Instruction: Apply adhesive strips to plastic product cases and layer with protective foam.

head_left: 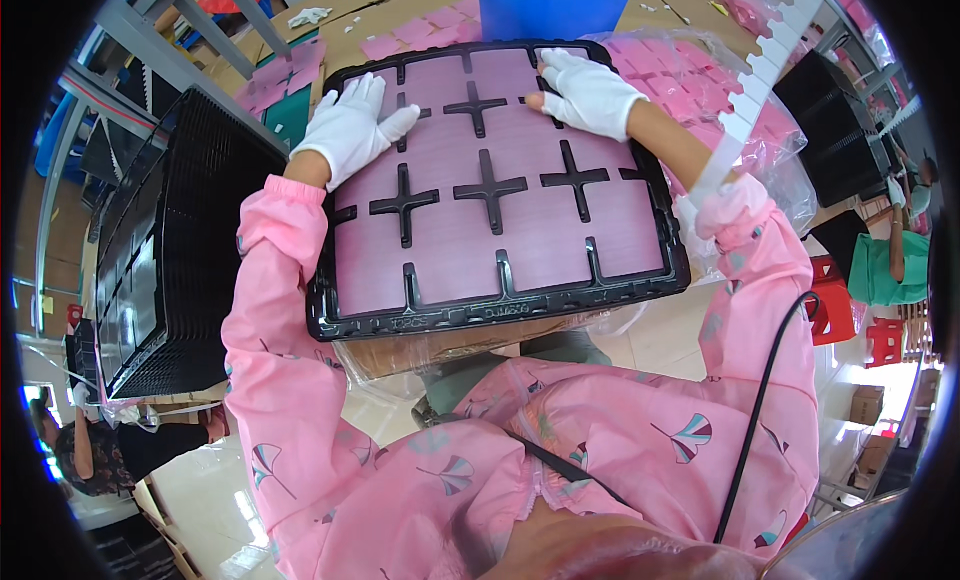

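Observation:
A black plastic tray (500, 322) with cross-shaped dividers lies in front of me, near the table edge. Smooth pink sheets (450, 255) fill its compartments. My left hand (352, 132), in a white glove, rests flat at the tray's far left, fingers spread over the sheets and rim. At the far right, my right hand (592, 92) lies palm down on the tray with its fingers stretched out. Its glove leaves the thumb tip bare. Neither hand holds anything.
A tall stack of black trays (205, 250) stands close on the left. Beyond the tray is a blue bin (555, 10). Pink pieces (665, 70) lie under clear plastic at right, near a notched metal post (765, 75). Co-workers are at both sides.

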`<state>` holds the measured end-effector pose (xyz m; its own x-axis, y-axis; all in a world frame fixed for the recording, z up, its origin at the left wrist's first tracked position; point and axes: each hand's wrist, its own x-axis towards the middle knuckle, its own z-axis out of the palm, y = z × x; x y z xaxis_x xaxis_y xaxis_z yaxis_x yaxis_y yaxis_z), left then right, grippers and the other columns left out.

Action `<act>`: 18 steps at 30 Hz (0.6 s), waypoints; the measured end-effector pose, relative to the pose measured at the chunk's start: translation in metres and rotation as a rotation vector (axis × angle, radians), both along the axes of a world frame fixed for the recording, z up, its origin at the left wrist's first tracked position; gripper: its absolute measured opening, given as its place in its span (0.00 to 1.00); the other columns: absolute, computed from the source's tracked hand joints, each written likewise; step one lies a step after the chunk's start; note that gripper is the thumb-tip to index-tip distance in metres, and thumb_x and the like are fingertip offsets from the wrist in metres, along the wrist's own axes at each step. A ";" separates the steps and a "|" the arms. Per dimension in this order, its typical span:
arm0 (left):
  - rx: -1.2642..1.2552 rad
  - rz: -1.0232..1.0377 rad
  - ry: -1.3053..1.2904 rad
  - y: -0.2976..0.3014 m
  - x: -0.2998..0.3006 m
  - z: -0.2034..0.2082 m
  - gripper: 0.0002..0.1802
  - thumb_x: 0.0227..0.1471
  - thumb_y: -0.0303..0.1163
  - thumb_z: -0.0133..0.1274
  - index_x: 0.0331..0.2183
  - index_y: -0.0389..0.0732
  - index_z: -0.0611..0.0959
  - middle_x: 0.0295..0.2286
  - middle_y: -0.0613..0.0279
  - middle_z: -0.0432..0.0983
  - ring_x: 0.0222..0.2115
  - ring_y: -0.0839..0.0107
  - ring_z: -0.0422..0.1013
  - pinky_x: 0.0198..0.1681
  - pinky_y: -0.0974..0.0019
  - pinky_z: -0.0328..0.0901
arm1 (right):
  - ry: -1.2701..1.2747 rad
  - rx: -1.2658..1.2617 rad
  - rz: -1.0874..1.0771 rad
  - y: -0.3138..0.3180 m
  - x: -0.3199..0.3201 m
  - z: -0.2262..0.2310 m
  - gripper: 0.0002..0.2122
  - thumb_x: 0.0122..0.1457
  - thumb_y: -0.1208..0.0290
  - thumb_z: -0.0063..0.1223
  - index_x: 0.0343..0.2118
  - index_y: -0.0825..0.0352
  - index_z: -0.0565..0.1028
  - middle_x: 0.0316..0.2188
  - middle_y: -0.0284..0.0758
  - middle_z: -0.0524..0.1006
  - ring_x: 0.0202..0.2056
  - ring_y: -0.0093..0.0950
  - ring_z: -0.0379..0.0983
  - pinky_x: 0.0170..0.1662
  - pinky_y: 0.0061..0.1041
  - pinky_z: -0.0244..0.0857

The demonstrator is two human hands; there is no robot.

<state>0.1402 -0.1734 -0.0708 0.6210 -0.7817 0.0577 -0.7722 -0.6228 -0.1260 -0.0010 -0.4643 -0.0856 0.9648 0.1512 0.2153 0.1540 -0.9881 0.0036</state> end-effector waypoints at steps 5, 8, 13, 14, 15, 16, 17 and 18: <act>0.026 -0.005 0.071 0.013 -0.006 0.004 0.49 0.51 0.67 0.27 0.57 0.34 0.58 0.58 0.46 0.50 0.60 0.56 0.47 0.62 0.60 0.39 | 0.024 0.008 0.054 -0.008 -0.016 0.001 0.29 0.60 0.47 0.34 0.39 0.76 0.72 0.44 0.51 0.68 0.47 0.45 0.65 0.51 0.38 0.59; 0.010 0.003 0.090 0.007 0.001 0.002 0.49 0.51 0.68 0.26 0.57 0.34 0.58 0.59 0.47 0.49 0.60 0.57 0.46 0.62 0.60 0.39 | 0.069 0.010 -0.037 -0.009 0.010 0.007 0.28 0.61 0.48 0.32 0.38 0.74 0.73 0.46 0.49 0.68 0.47 0.45 0.65 0.51 0.37 0.58; 0.021 0.008 0.037 0.003 0.014 0.000 0.47 0.52 0.67 0.24 0.58 0.36 0.57 0.59 0.48 0.50 0.60 0.58 0.46 0.62 0.59 0.39 | 0.009 -0.016 -0.118 -0.015 0.002 0.003 0.31 0.60 0.45 0.29 0.40 0.73 0.73 0.48 0.48 0.67 0.49 0.43 0.64 0.53 0.36 0.57; 0.010 0.003 0.044 0.005 0.014 0.000 0.47 0.52 0.67 0.24 0.58 0.36 0.57 0.59 0.48 0.50 0.60 0.58 0.47 0.62 0.59 0.39 | 0.068 -0.015 -0.169 -0.016 -0.001 0.011 0.31 0.60 0.44 0.30 0.40 0.74 0.72 0.49 0.50 0.67 0.50 0.43 0.64 0.53 0.36 0.57; 0.012 0.023 0.029 0.005 0.009 0.001 0.47 0.52 0.67 0.24 0.58 0.37 0.58 0.59 0.49 0.50 0.60 0.58 0.47 0.62 0.58 0.41 | 0.111 -0.016 -0.194 -0.017 -0.007 0.014 0.32 0.60 0.43 0.29 0.41 0.74 0.71 0.49 0.50 0.67 0.50 0.43 0.64 0.53 0.36 0.57; 0.017 0.030 -0.007 0.006 0.005 0.000 0.45 0.53 0.65 0.25 0.57 0.37 0.60 0.58 0.49 0.52 0.60 0.58 0.48 0.61 0.58 0.42 | 0.153 -0.017 -0.219 -0.017 -0.012 0.015 0.32 0.60 0.43 0.28 0.42 0.74 0.70 0.49 0.50 0.67 0.50 0.44 0.64 0.53 0.36 0.58; -0.001 0.014 0.008 0.013 -0.002 0.002 0.44 0.53 0.64 0.26 0.57 0.37 0.60 0.58 0.49 0.53 0.59 0.58 0.49 0.61 0.58 0.42 | 0.212 0.006 -0.266 -0.013 -0.017 0.014 0.29 0.60 0.46 0.33 0.42 0.74 0.69 0.47 0.50 0.69 0.50 0.45 0.63 0.52 0.36 0.59; -0.024 0.007 0.026 0.022 -0.010 0.003 0.43 0.54 0.63 0.27 0.57 0.37 0.61 0.57 0.49 0.53 0.59 0.57 0.49 0.61 0.58 0.42 | 0.067 0.003 -0.111 -0.008 -0.032 0.008 0.27 0.59 0.48 0.36 0.42 0.74 0.69 0.48 0.50 0.68 0.51 0.45 0.63 0.52 0.36 0.59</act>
<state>0.1301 -0.1516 -0.0675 0.6277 -0.7761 0.0603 -0.7709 -0.6305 -0.0910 -0.0332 -0.4725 -0.0776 0.9878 0.0420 0.1498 0.0433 -0.9990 -0.0057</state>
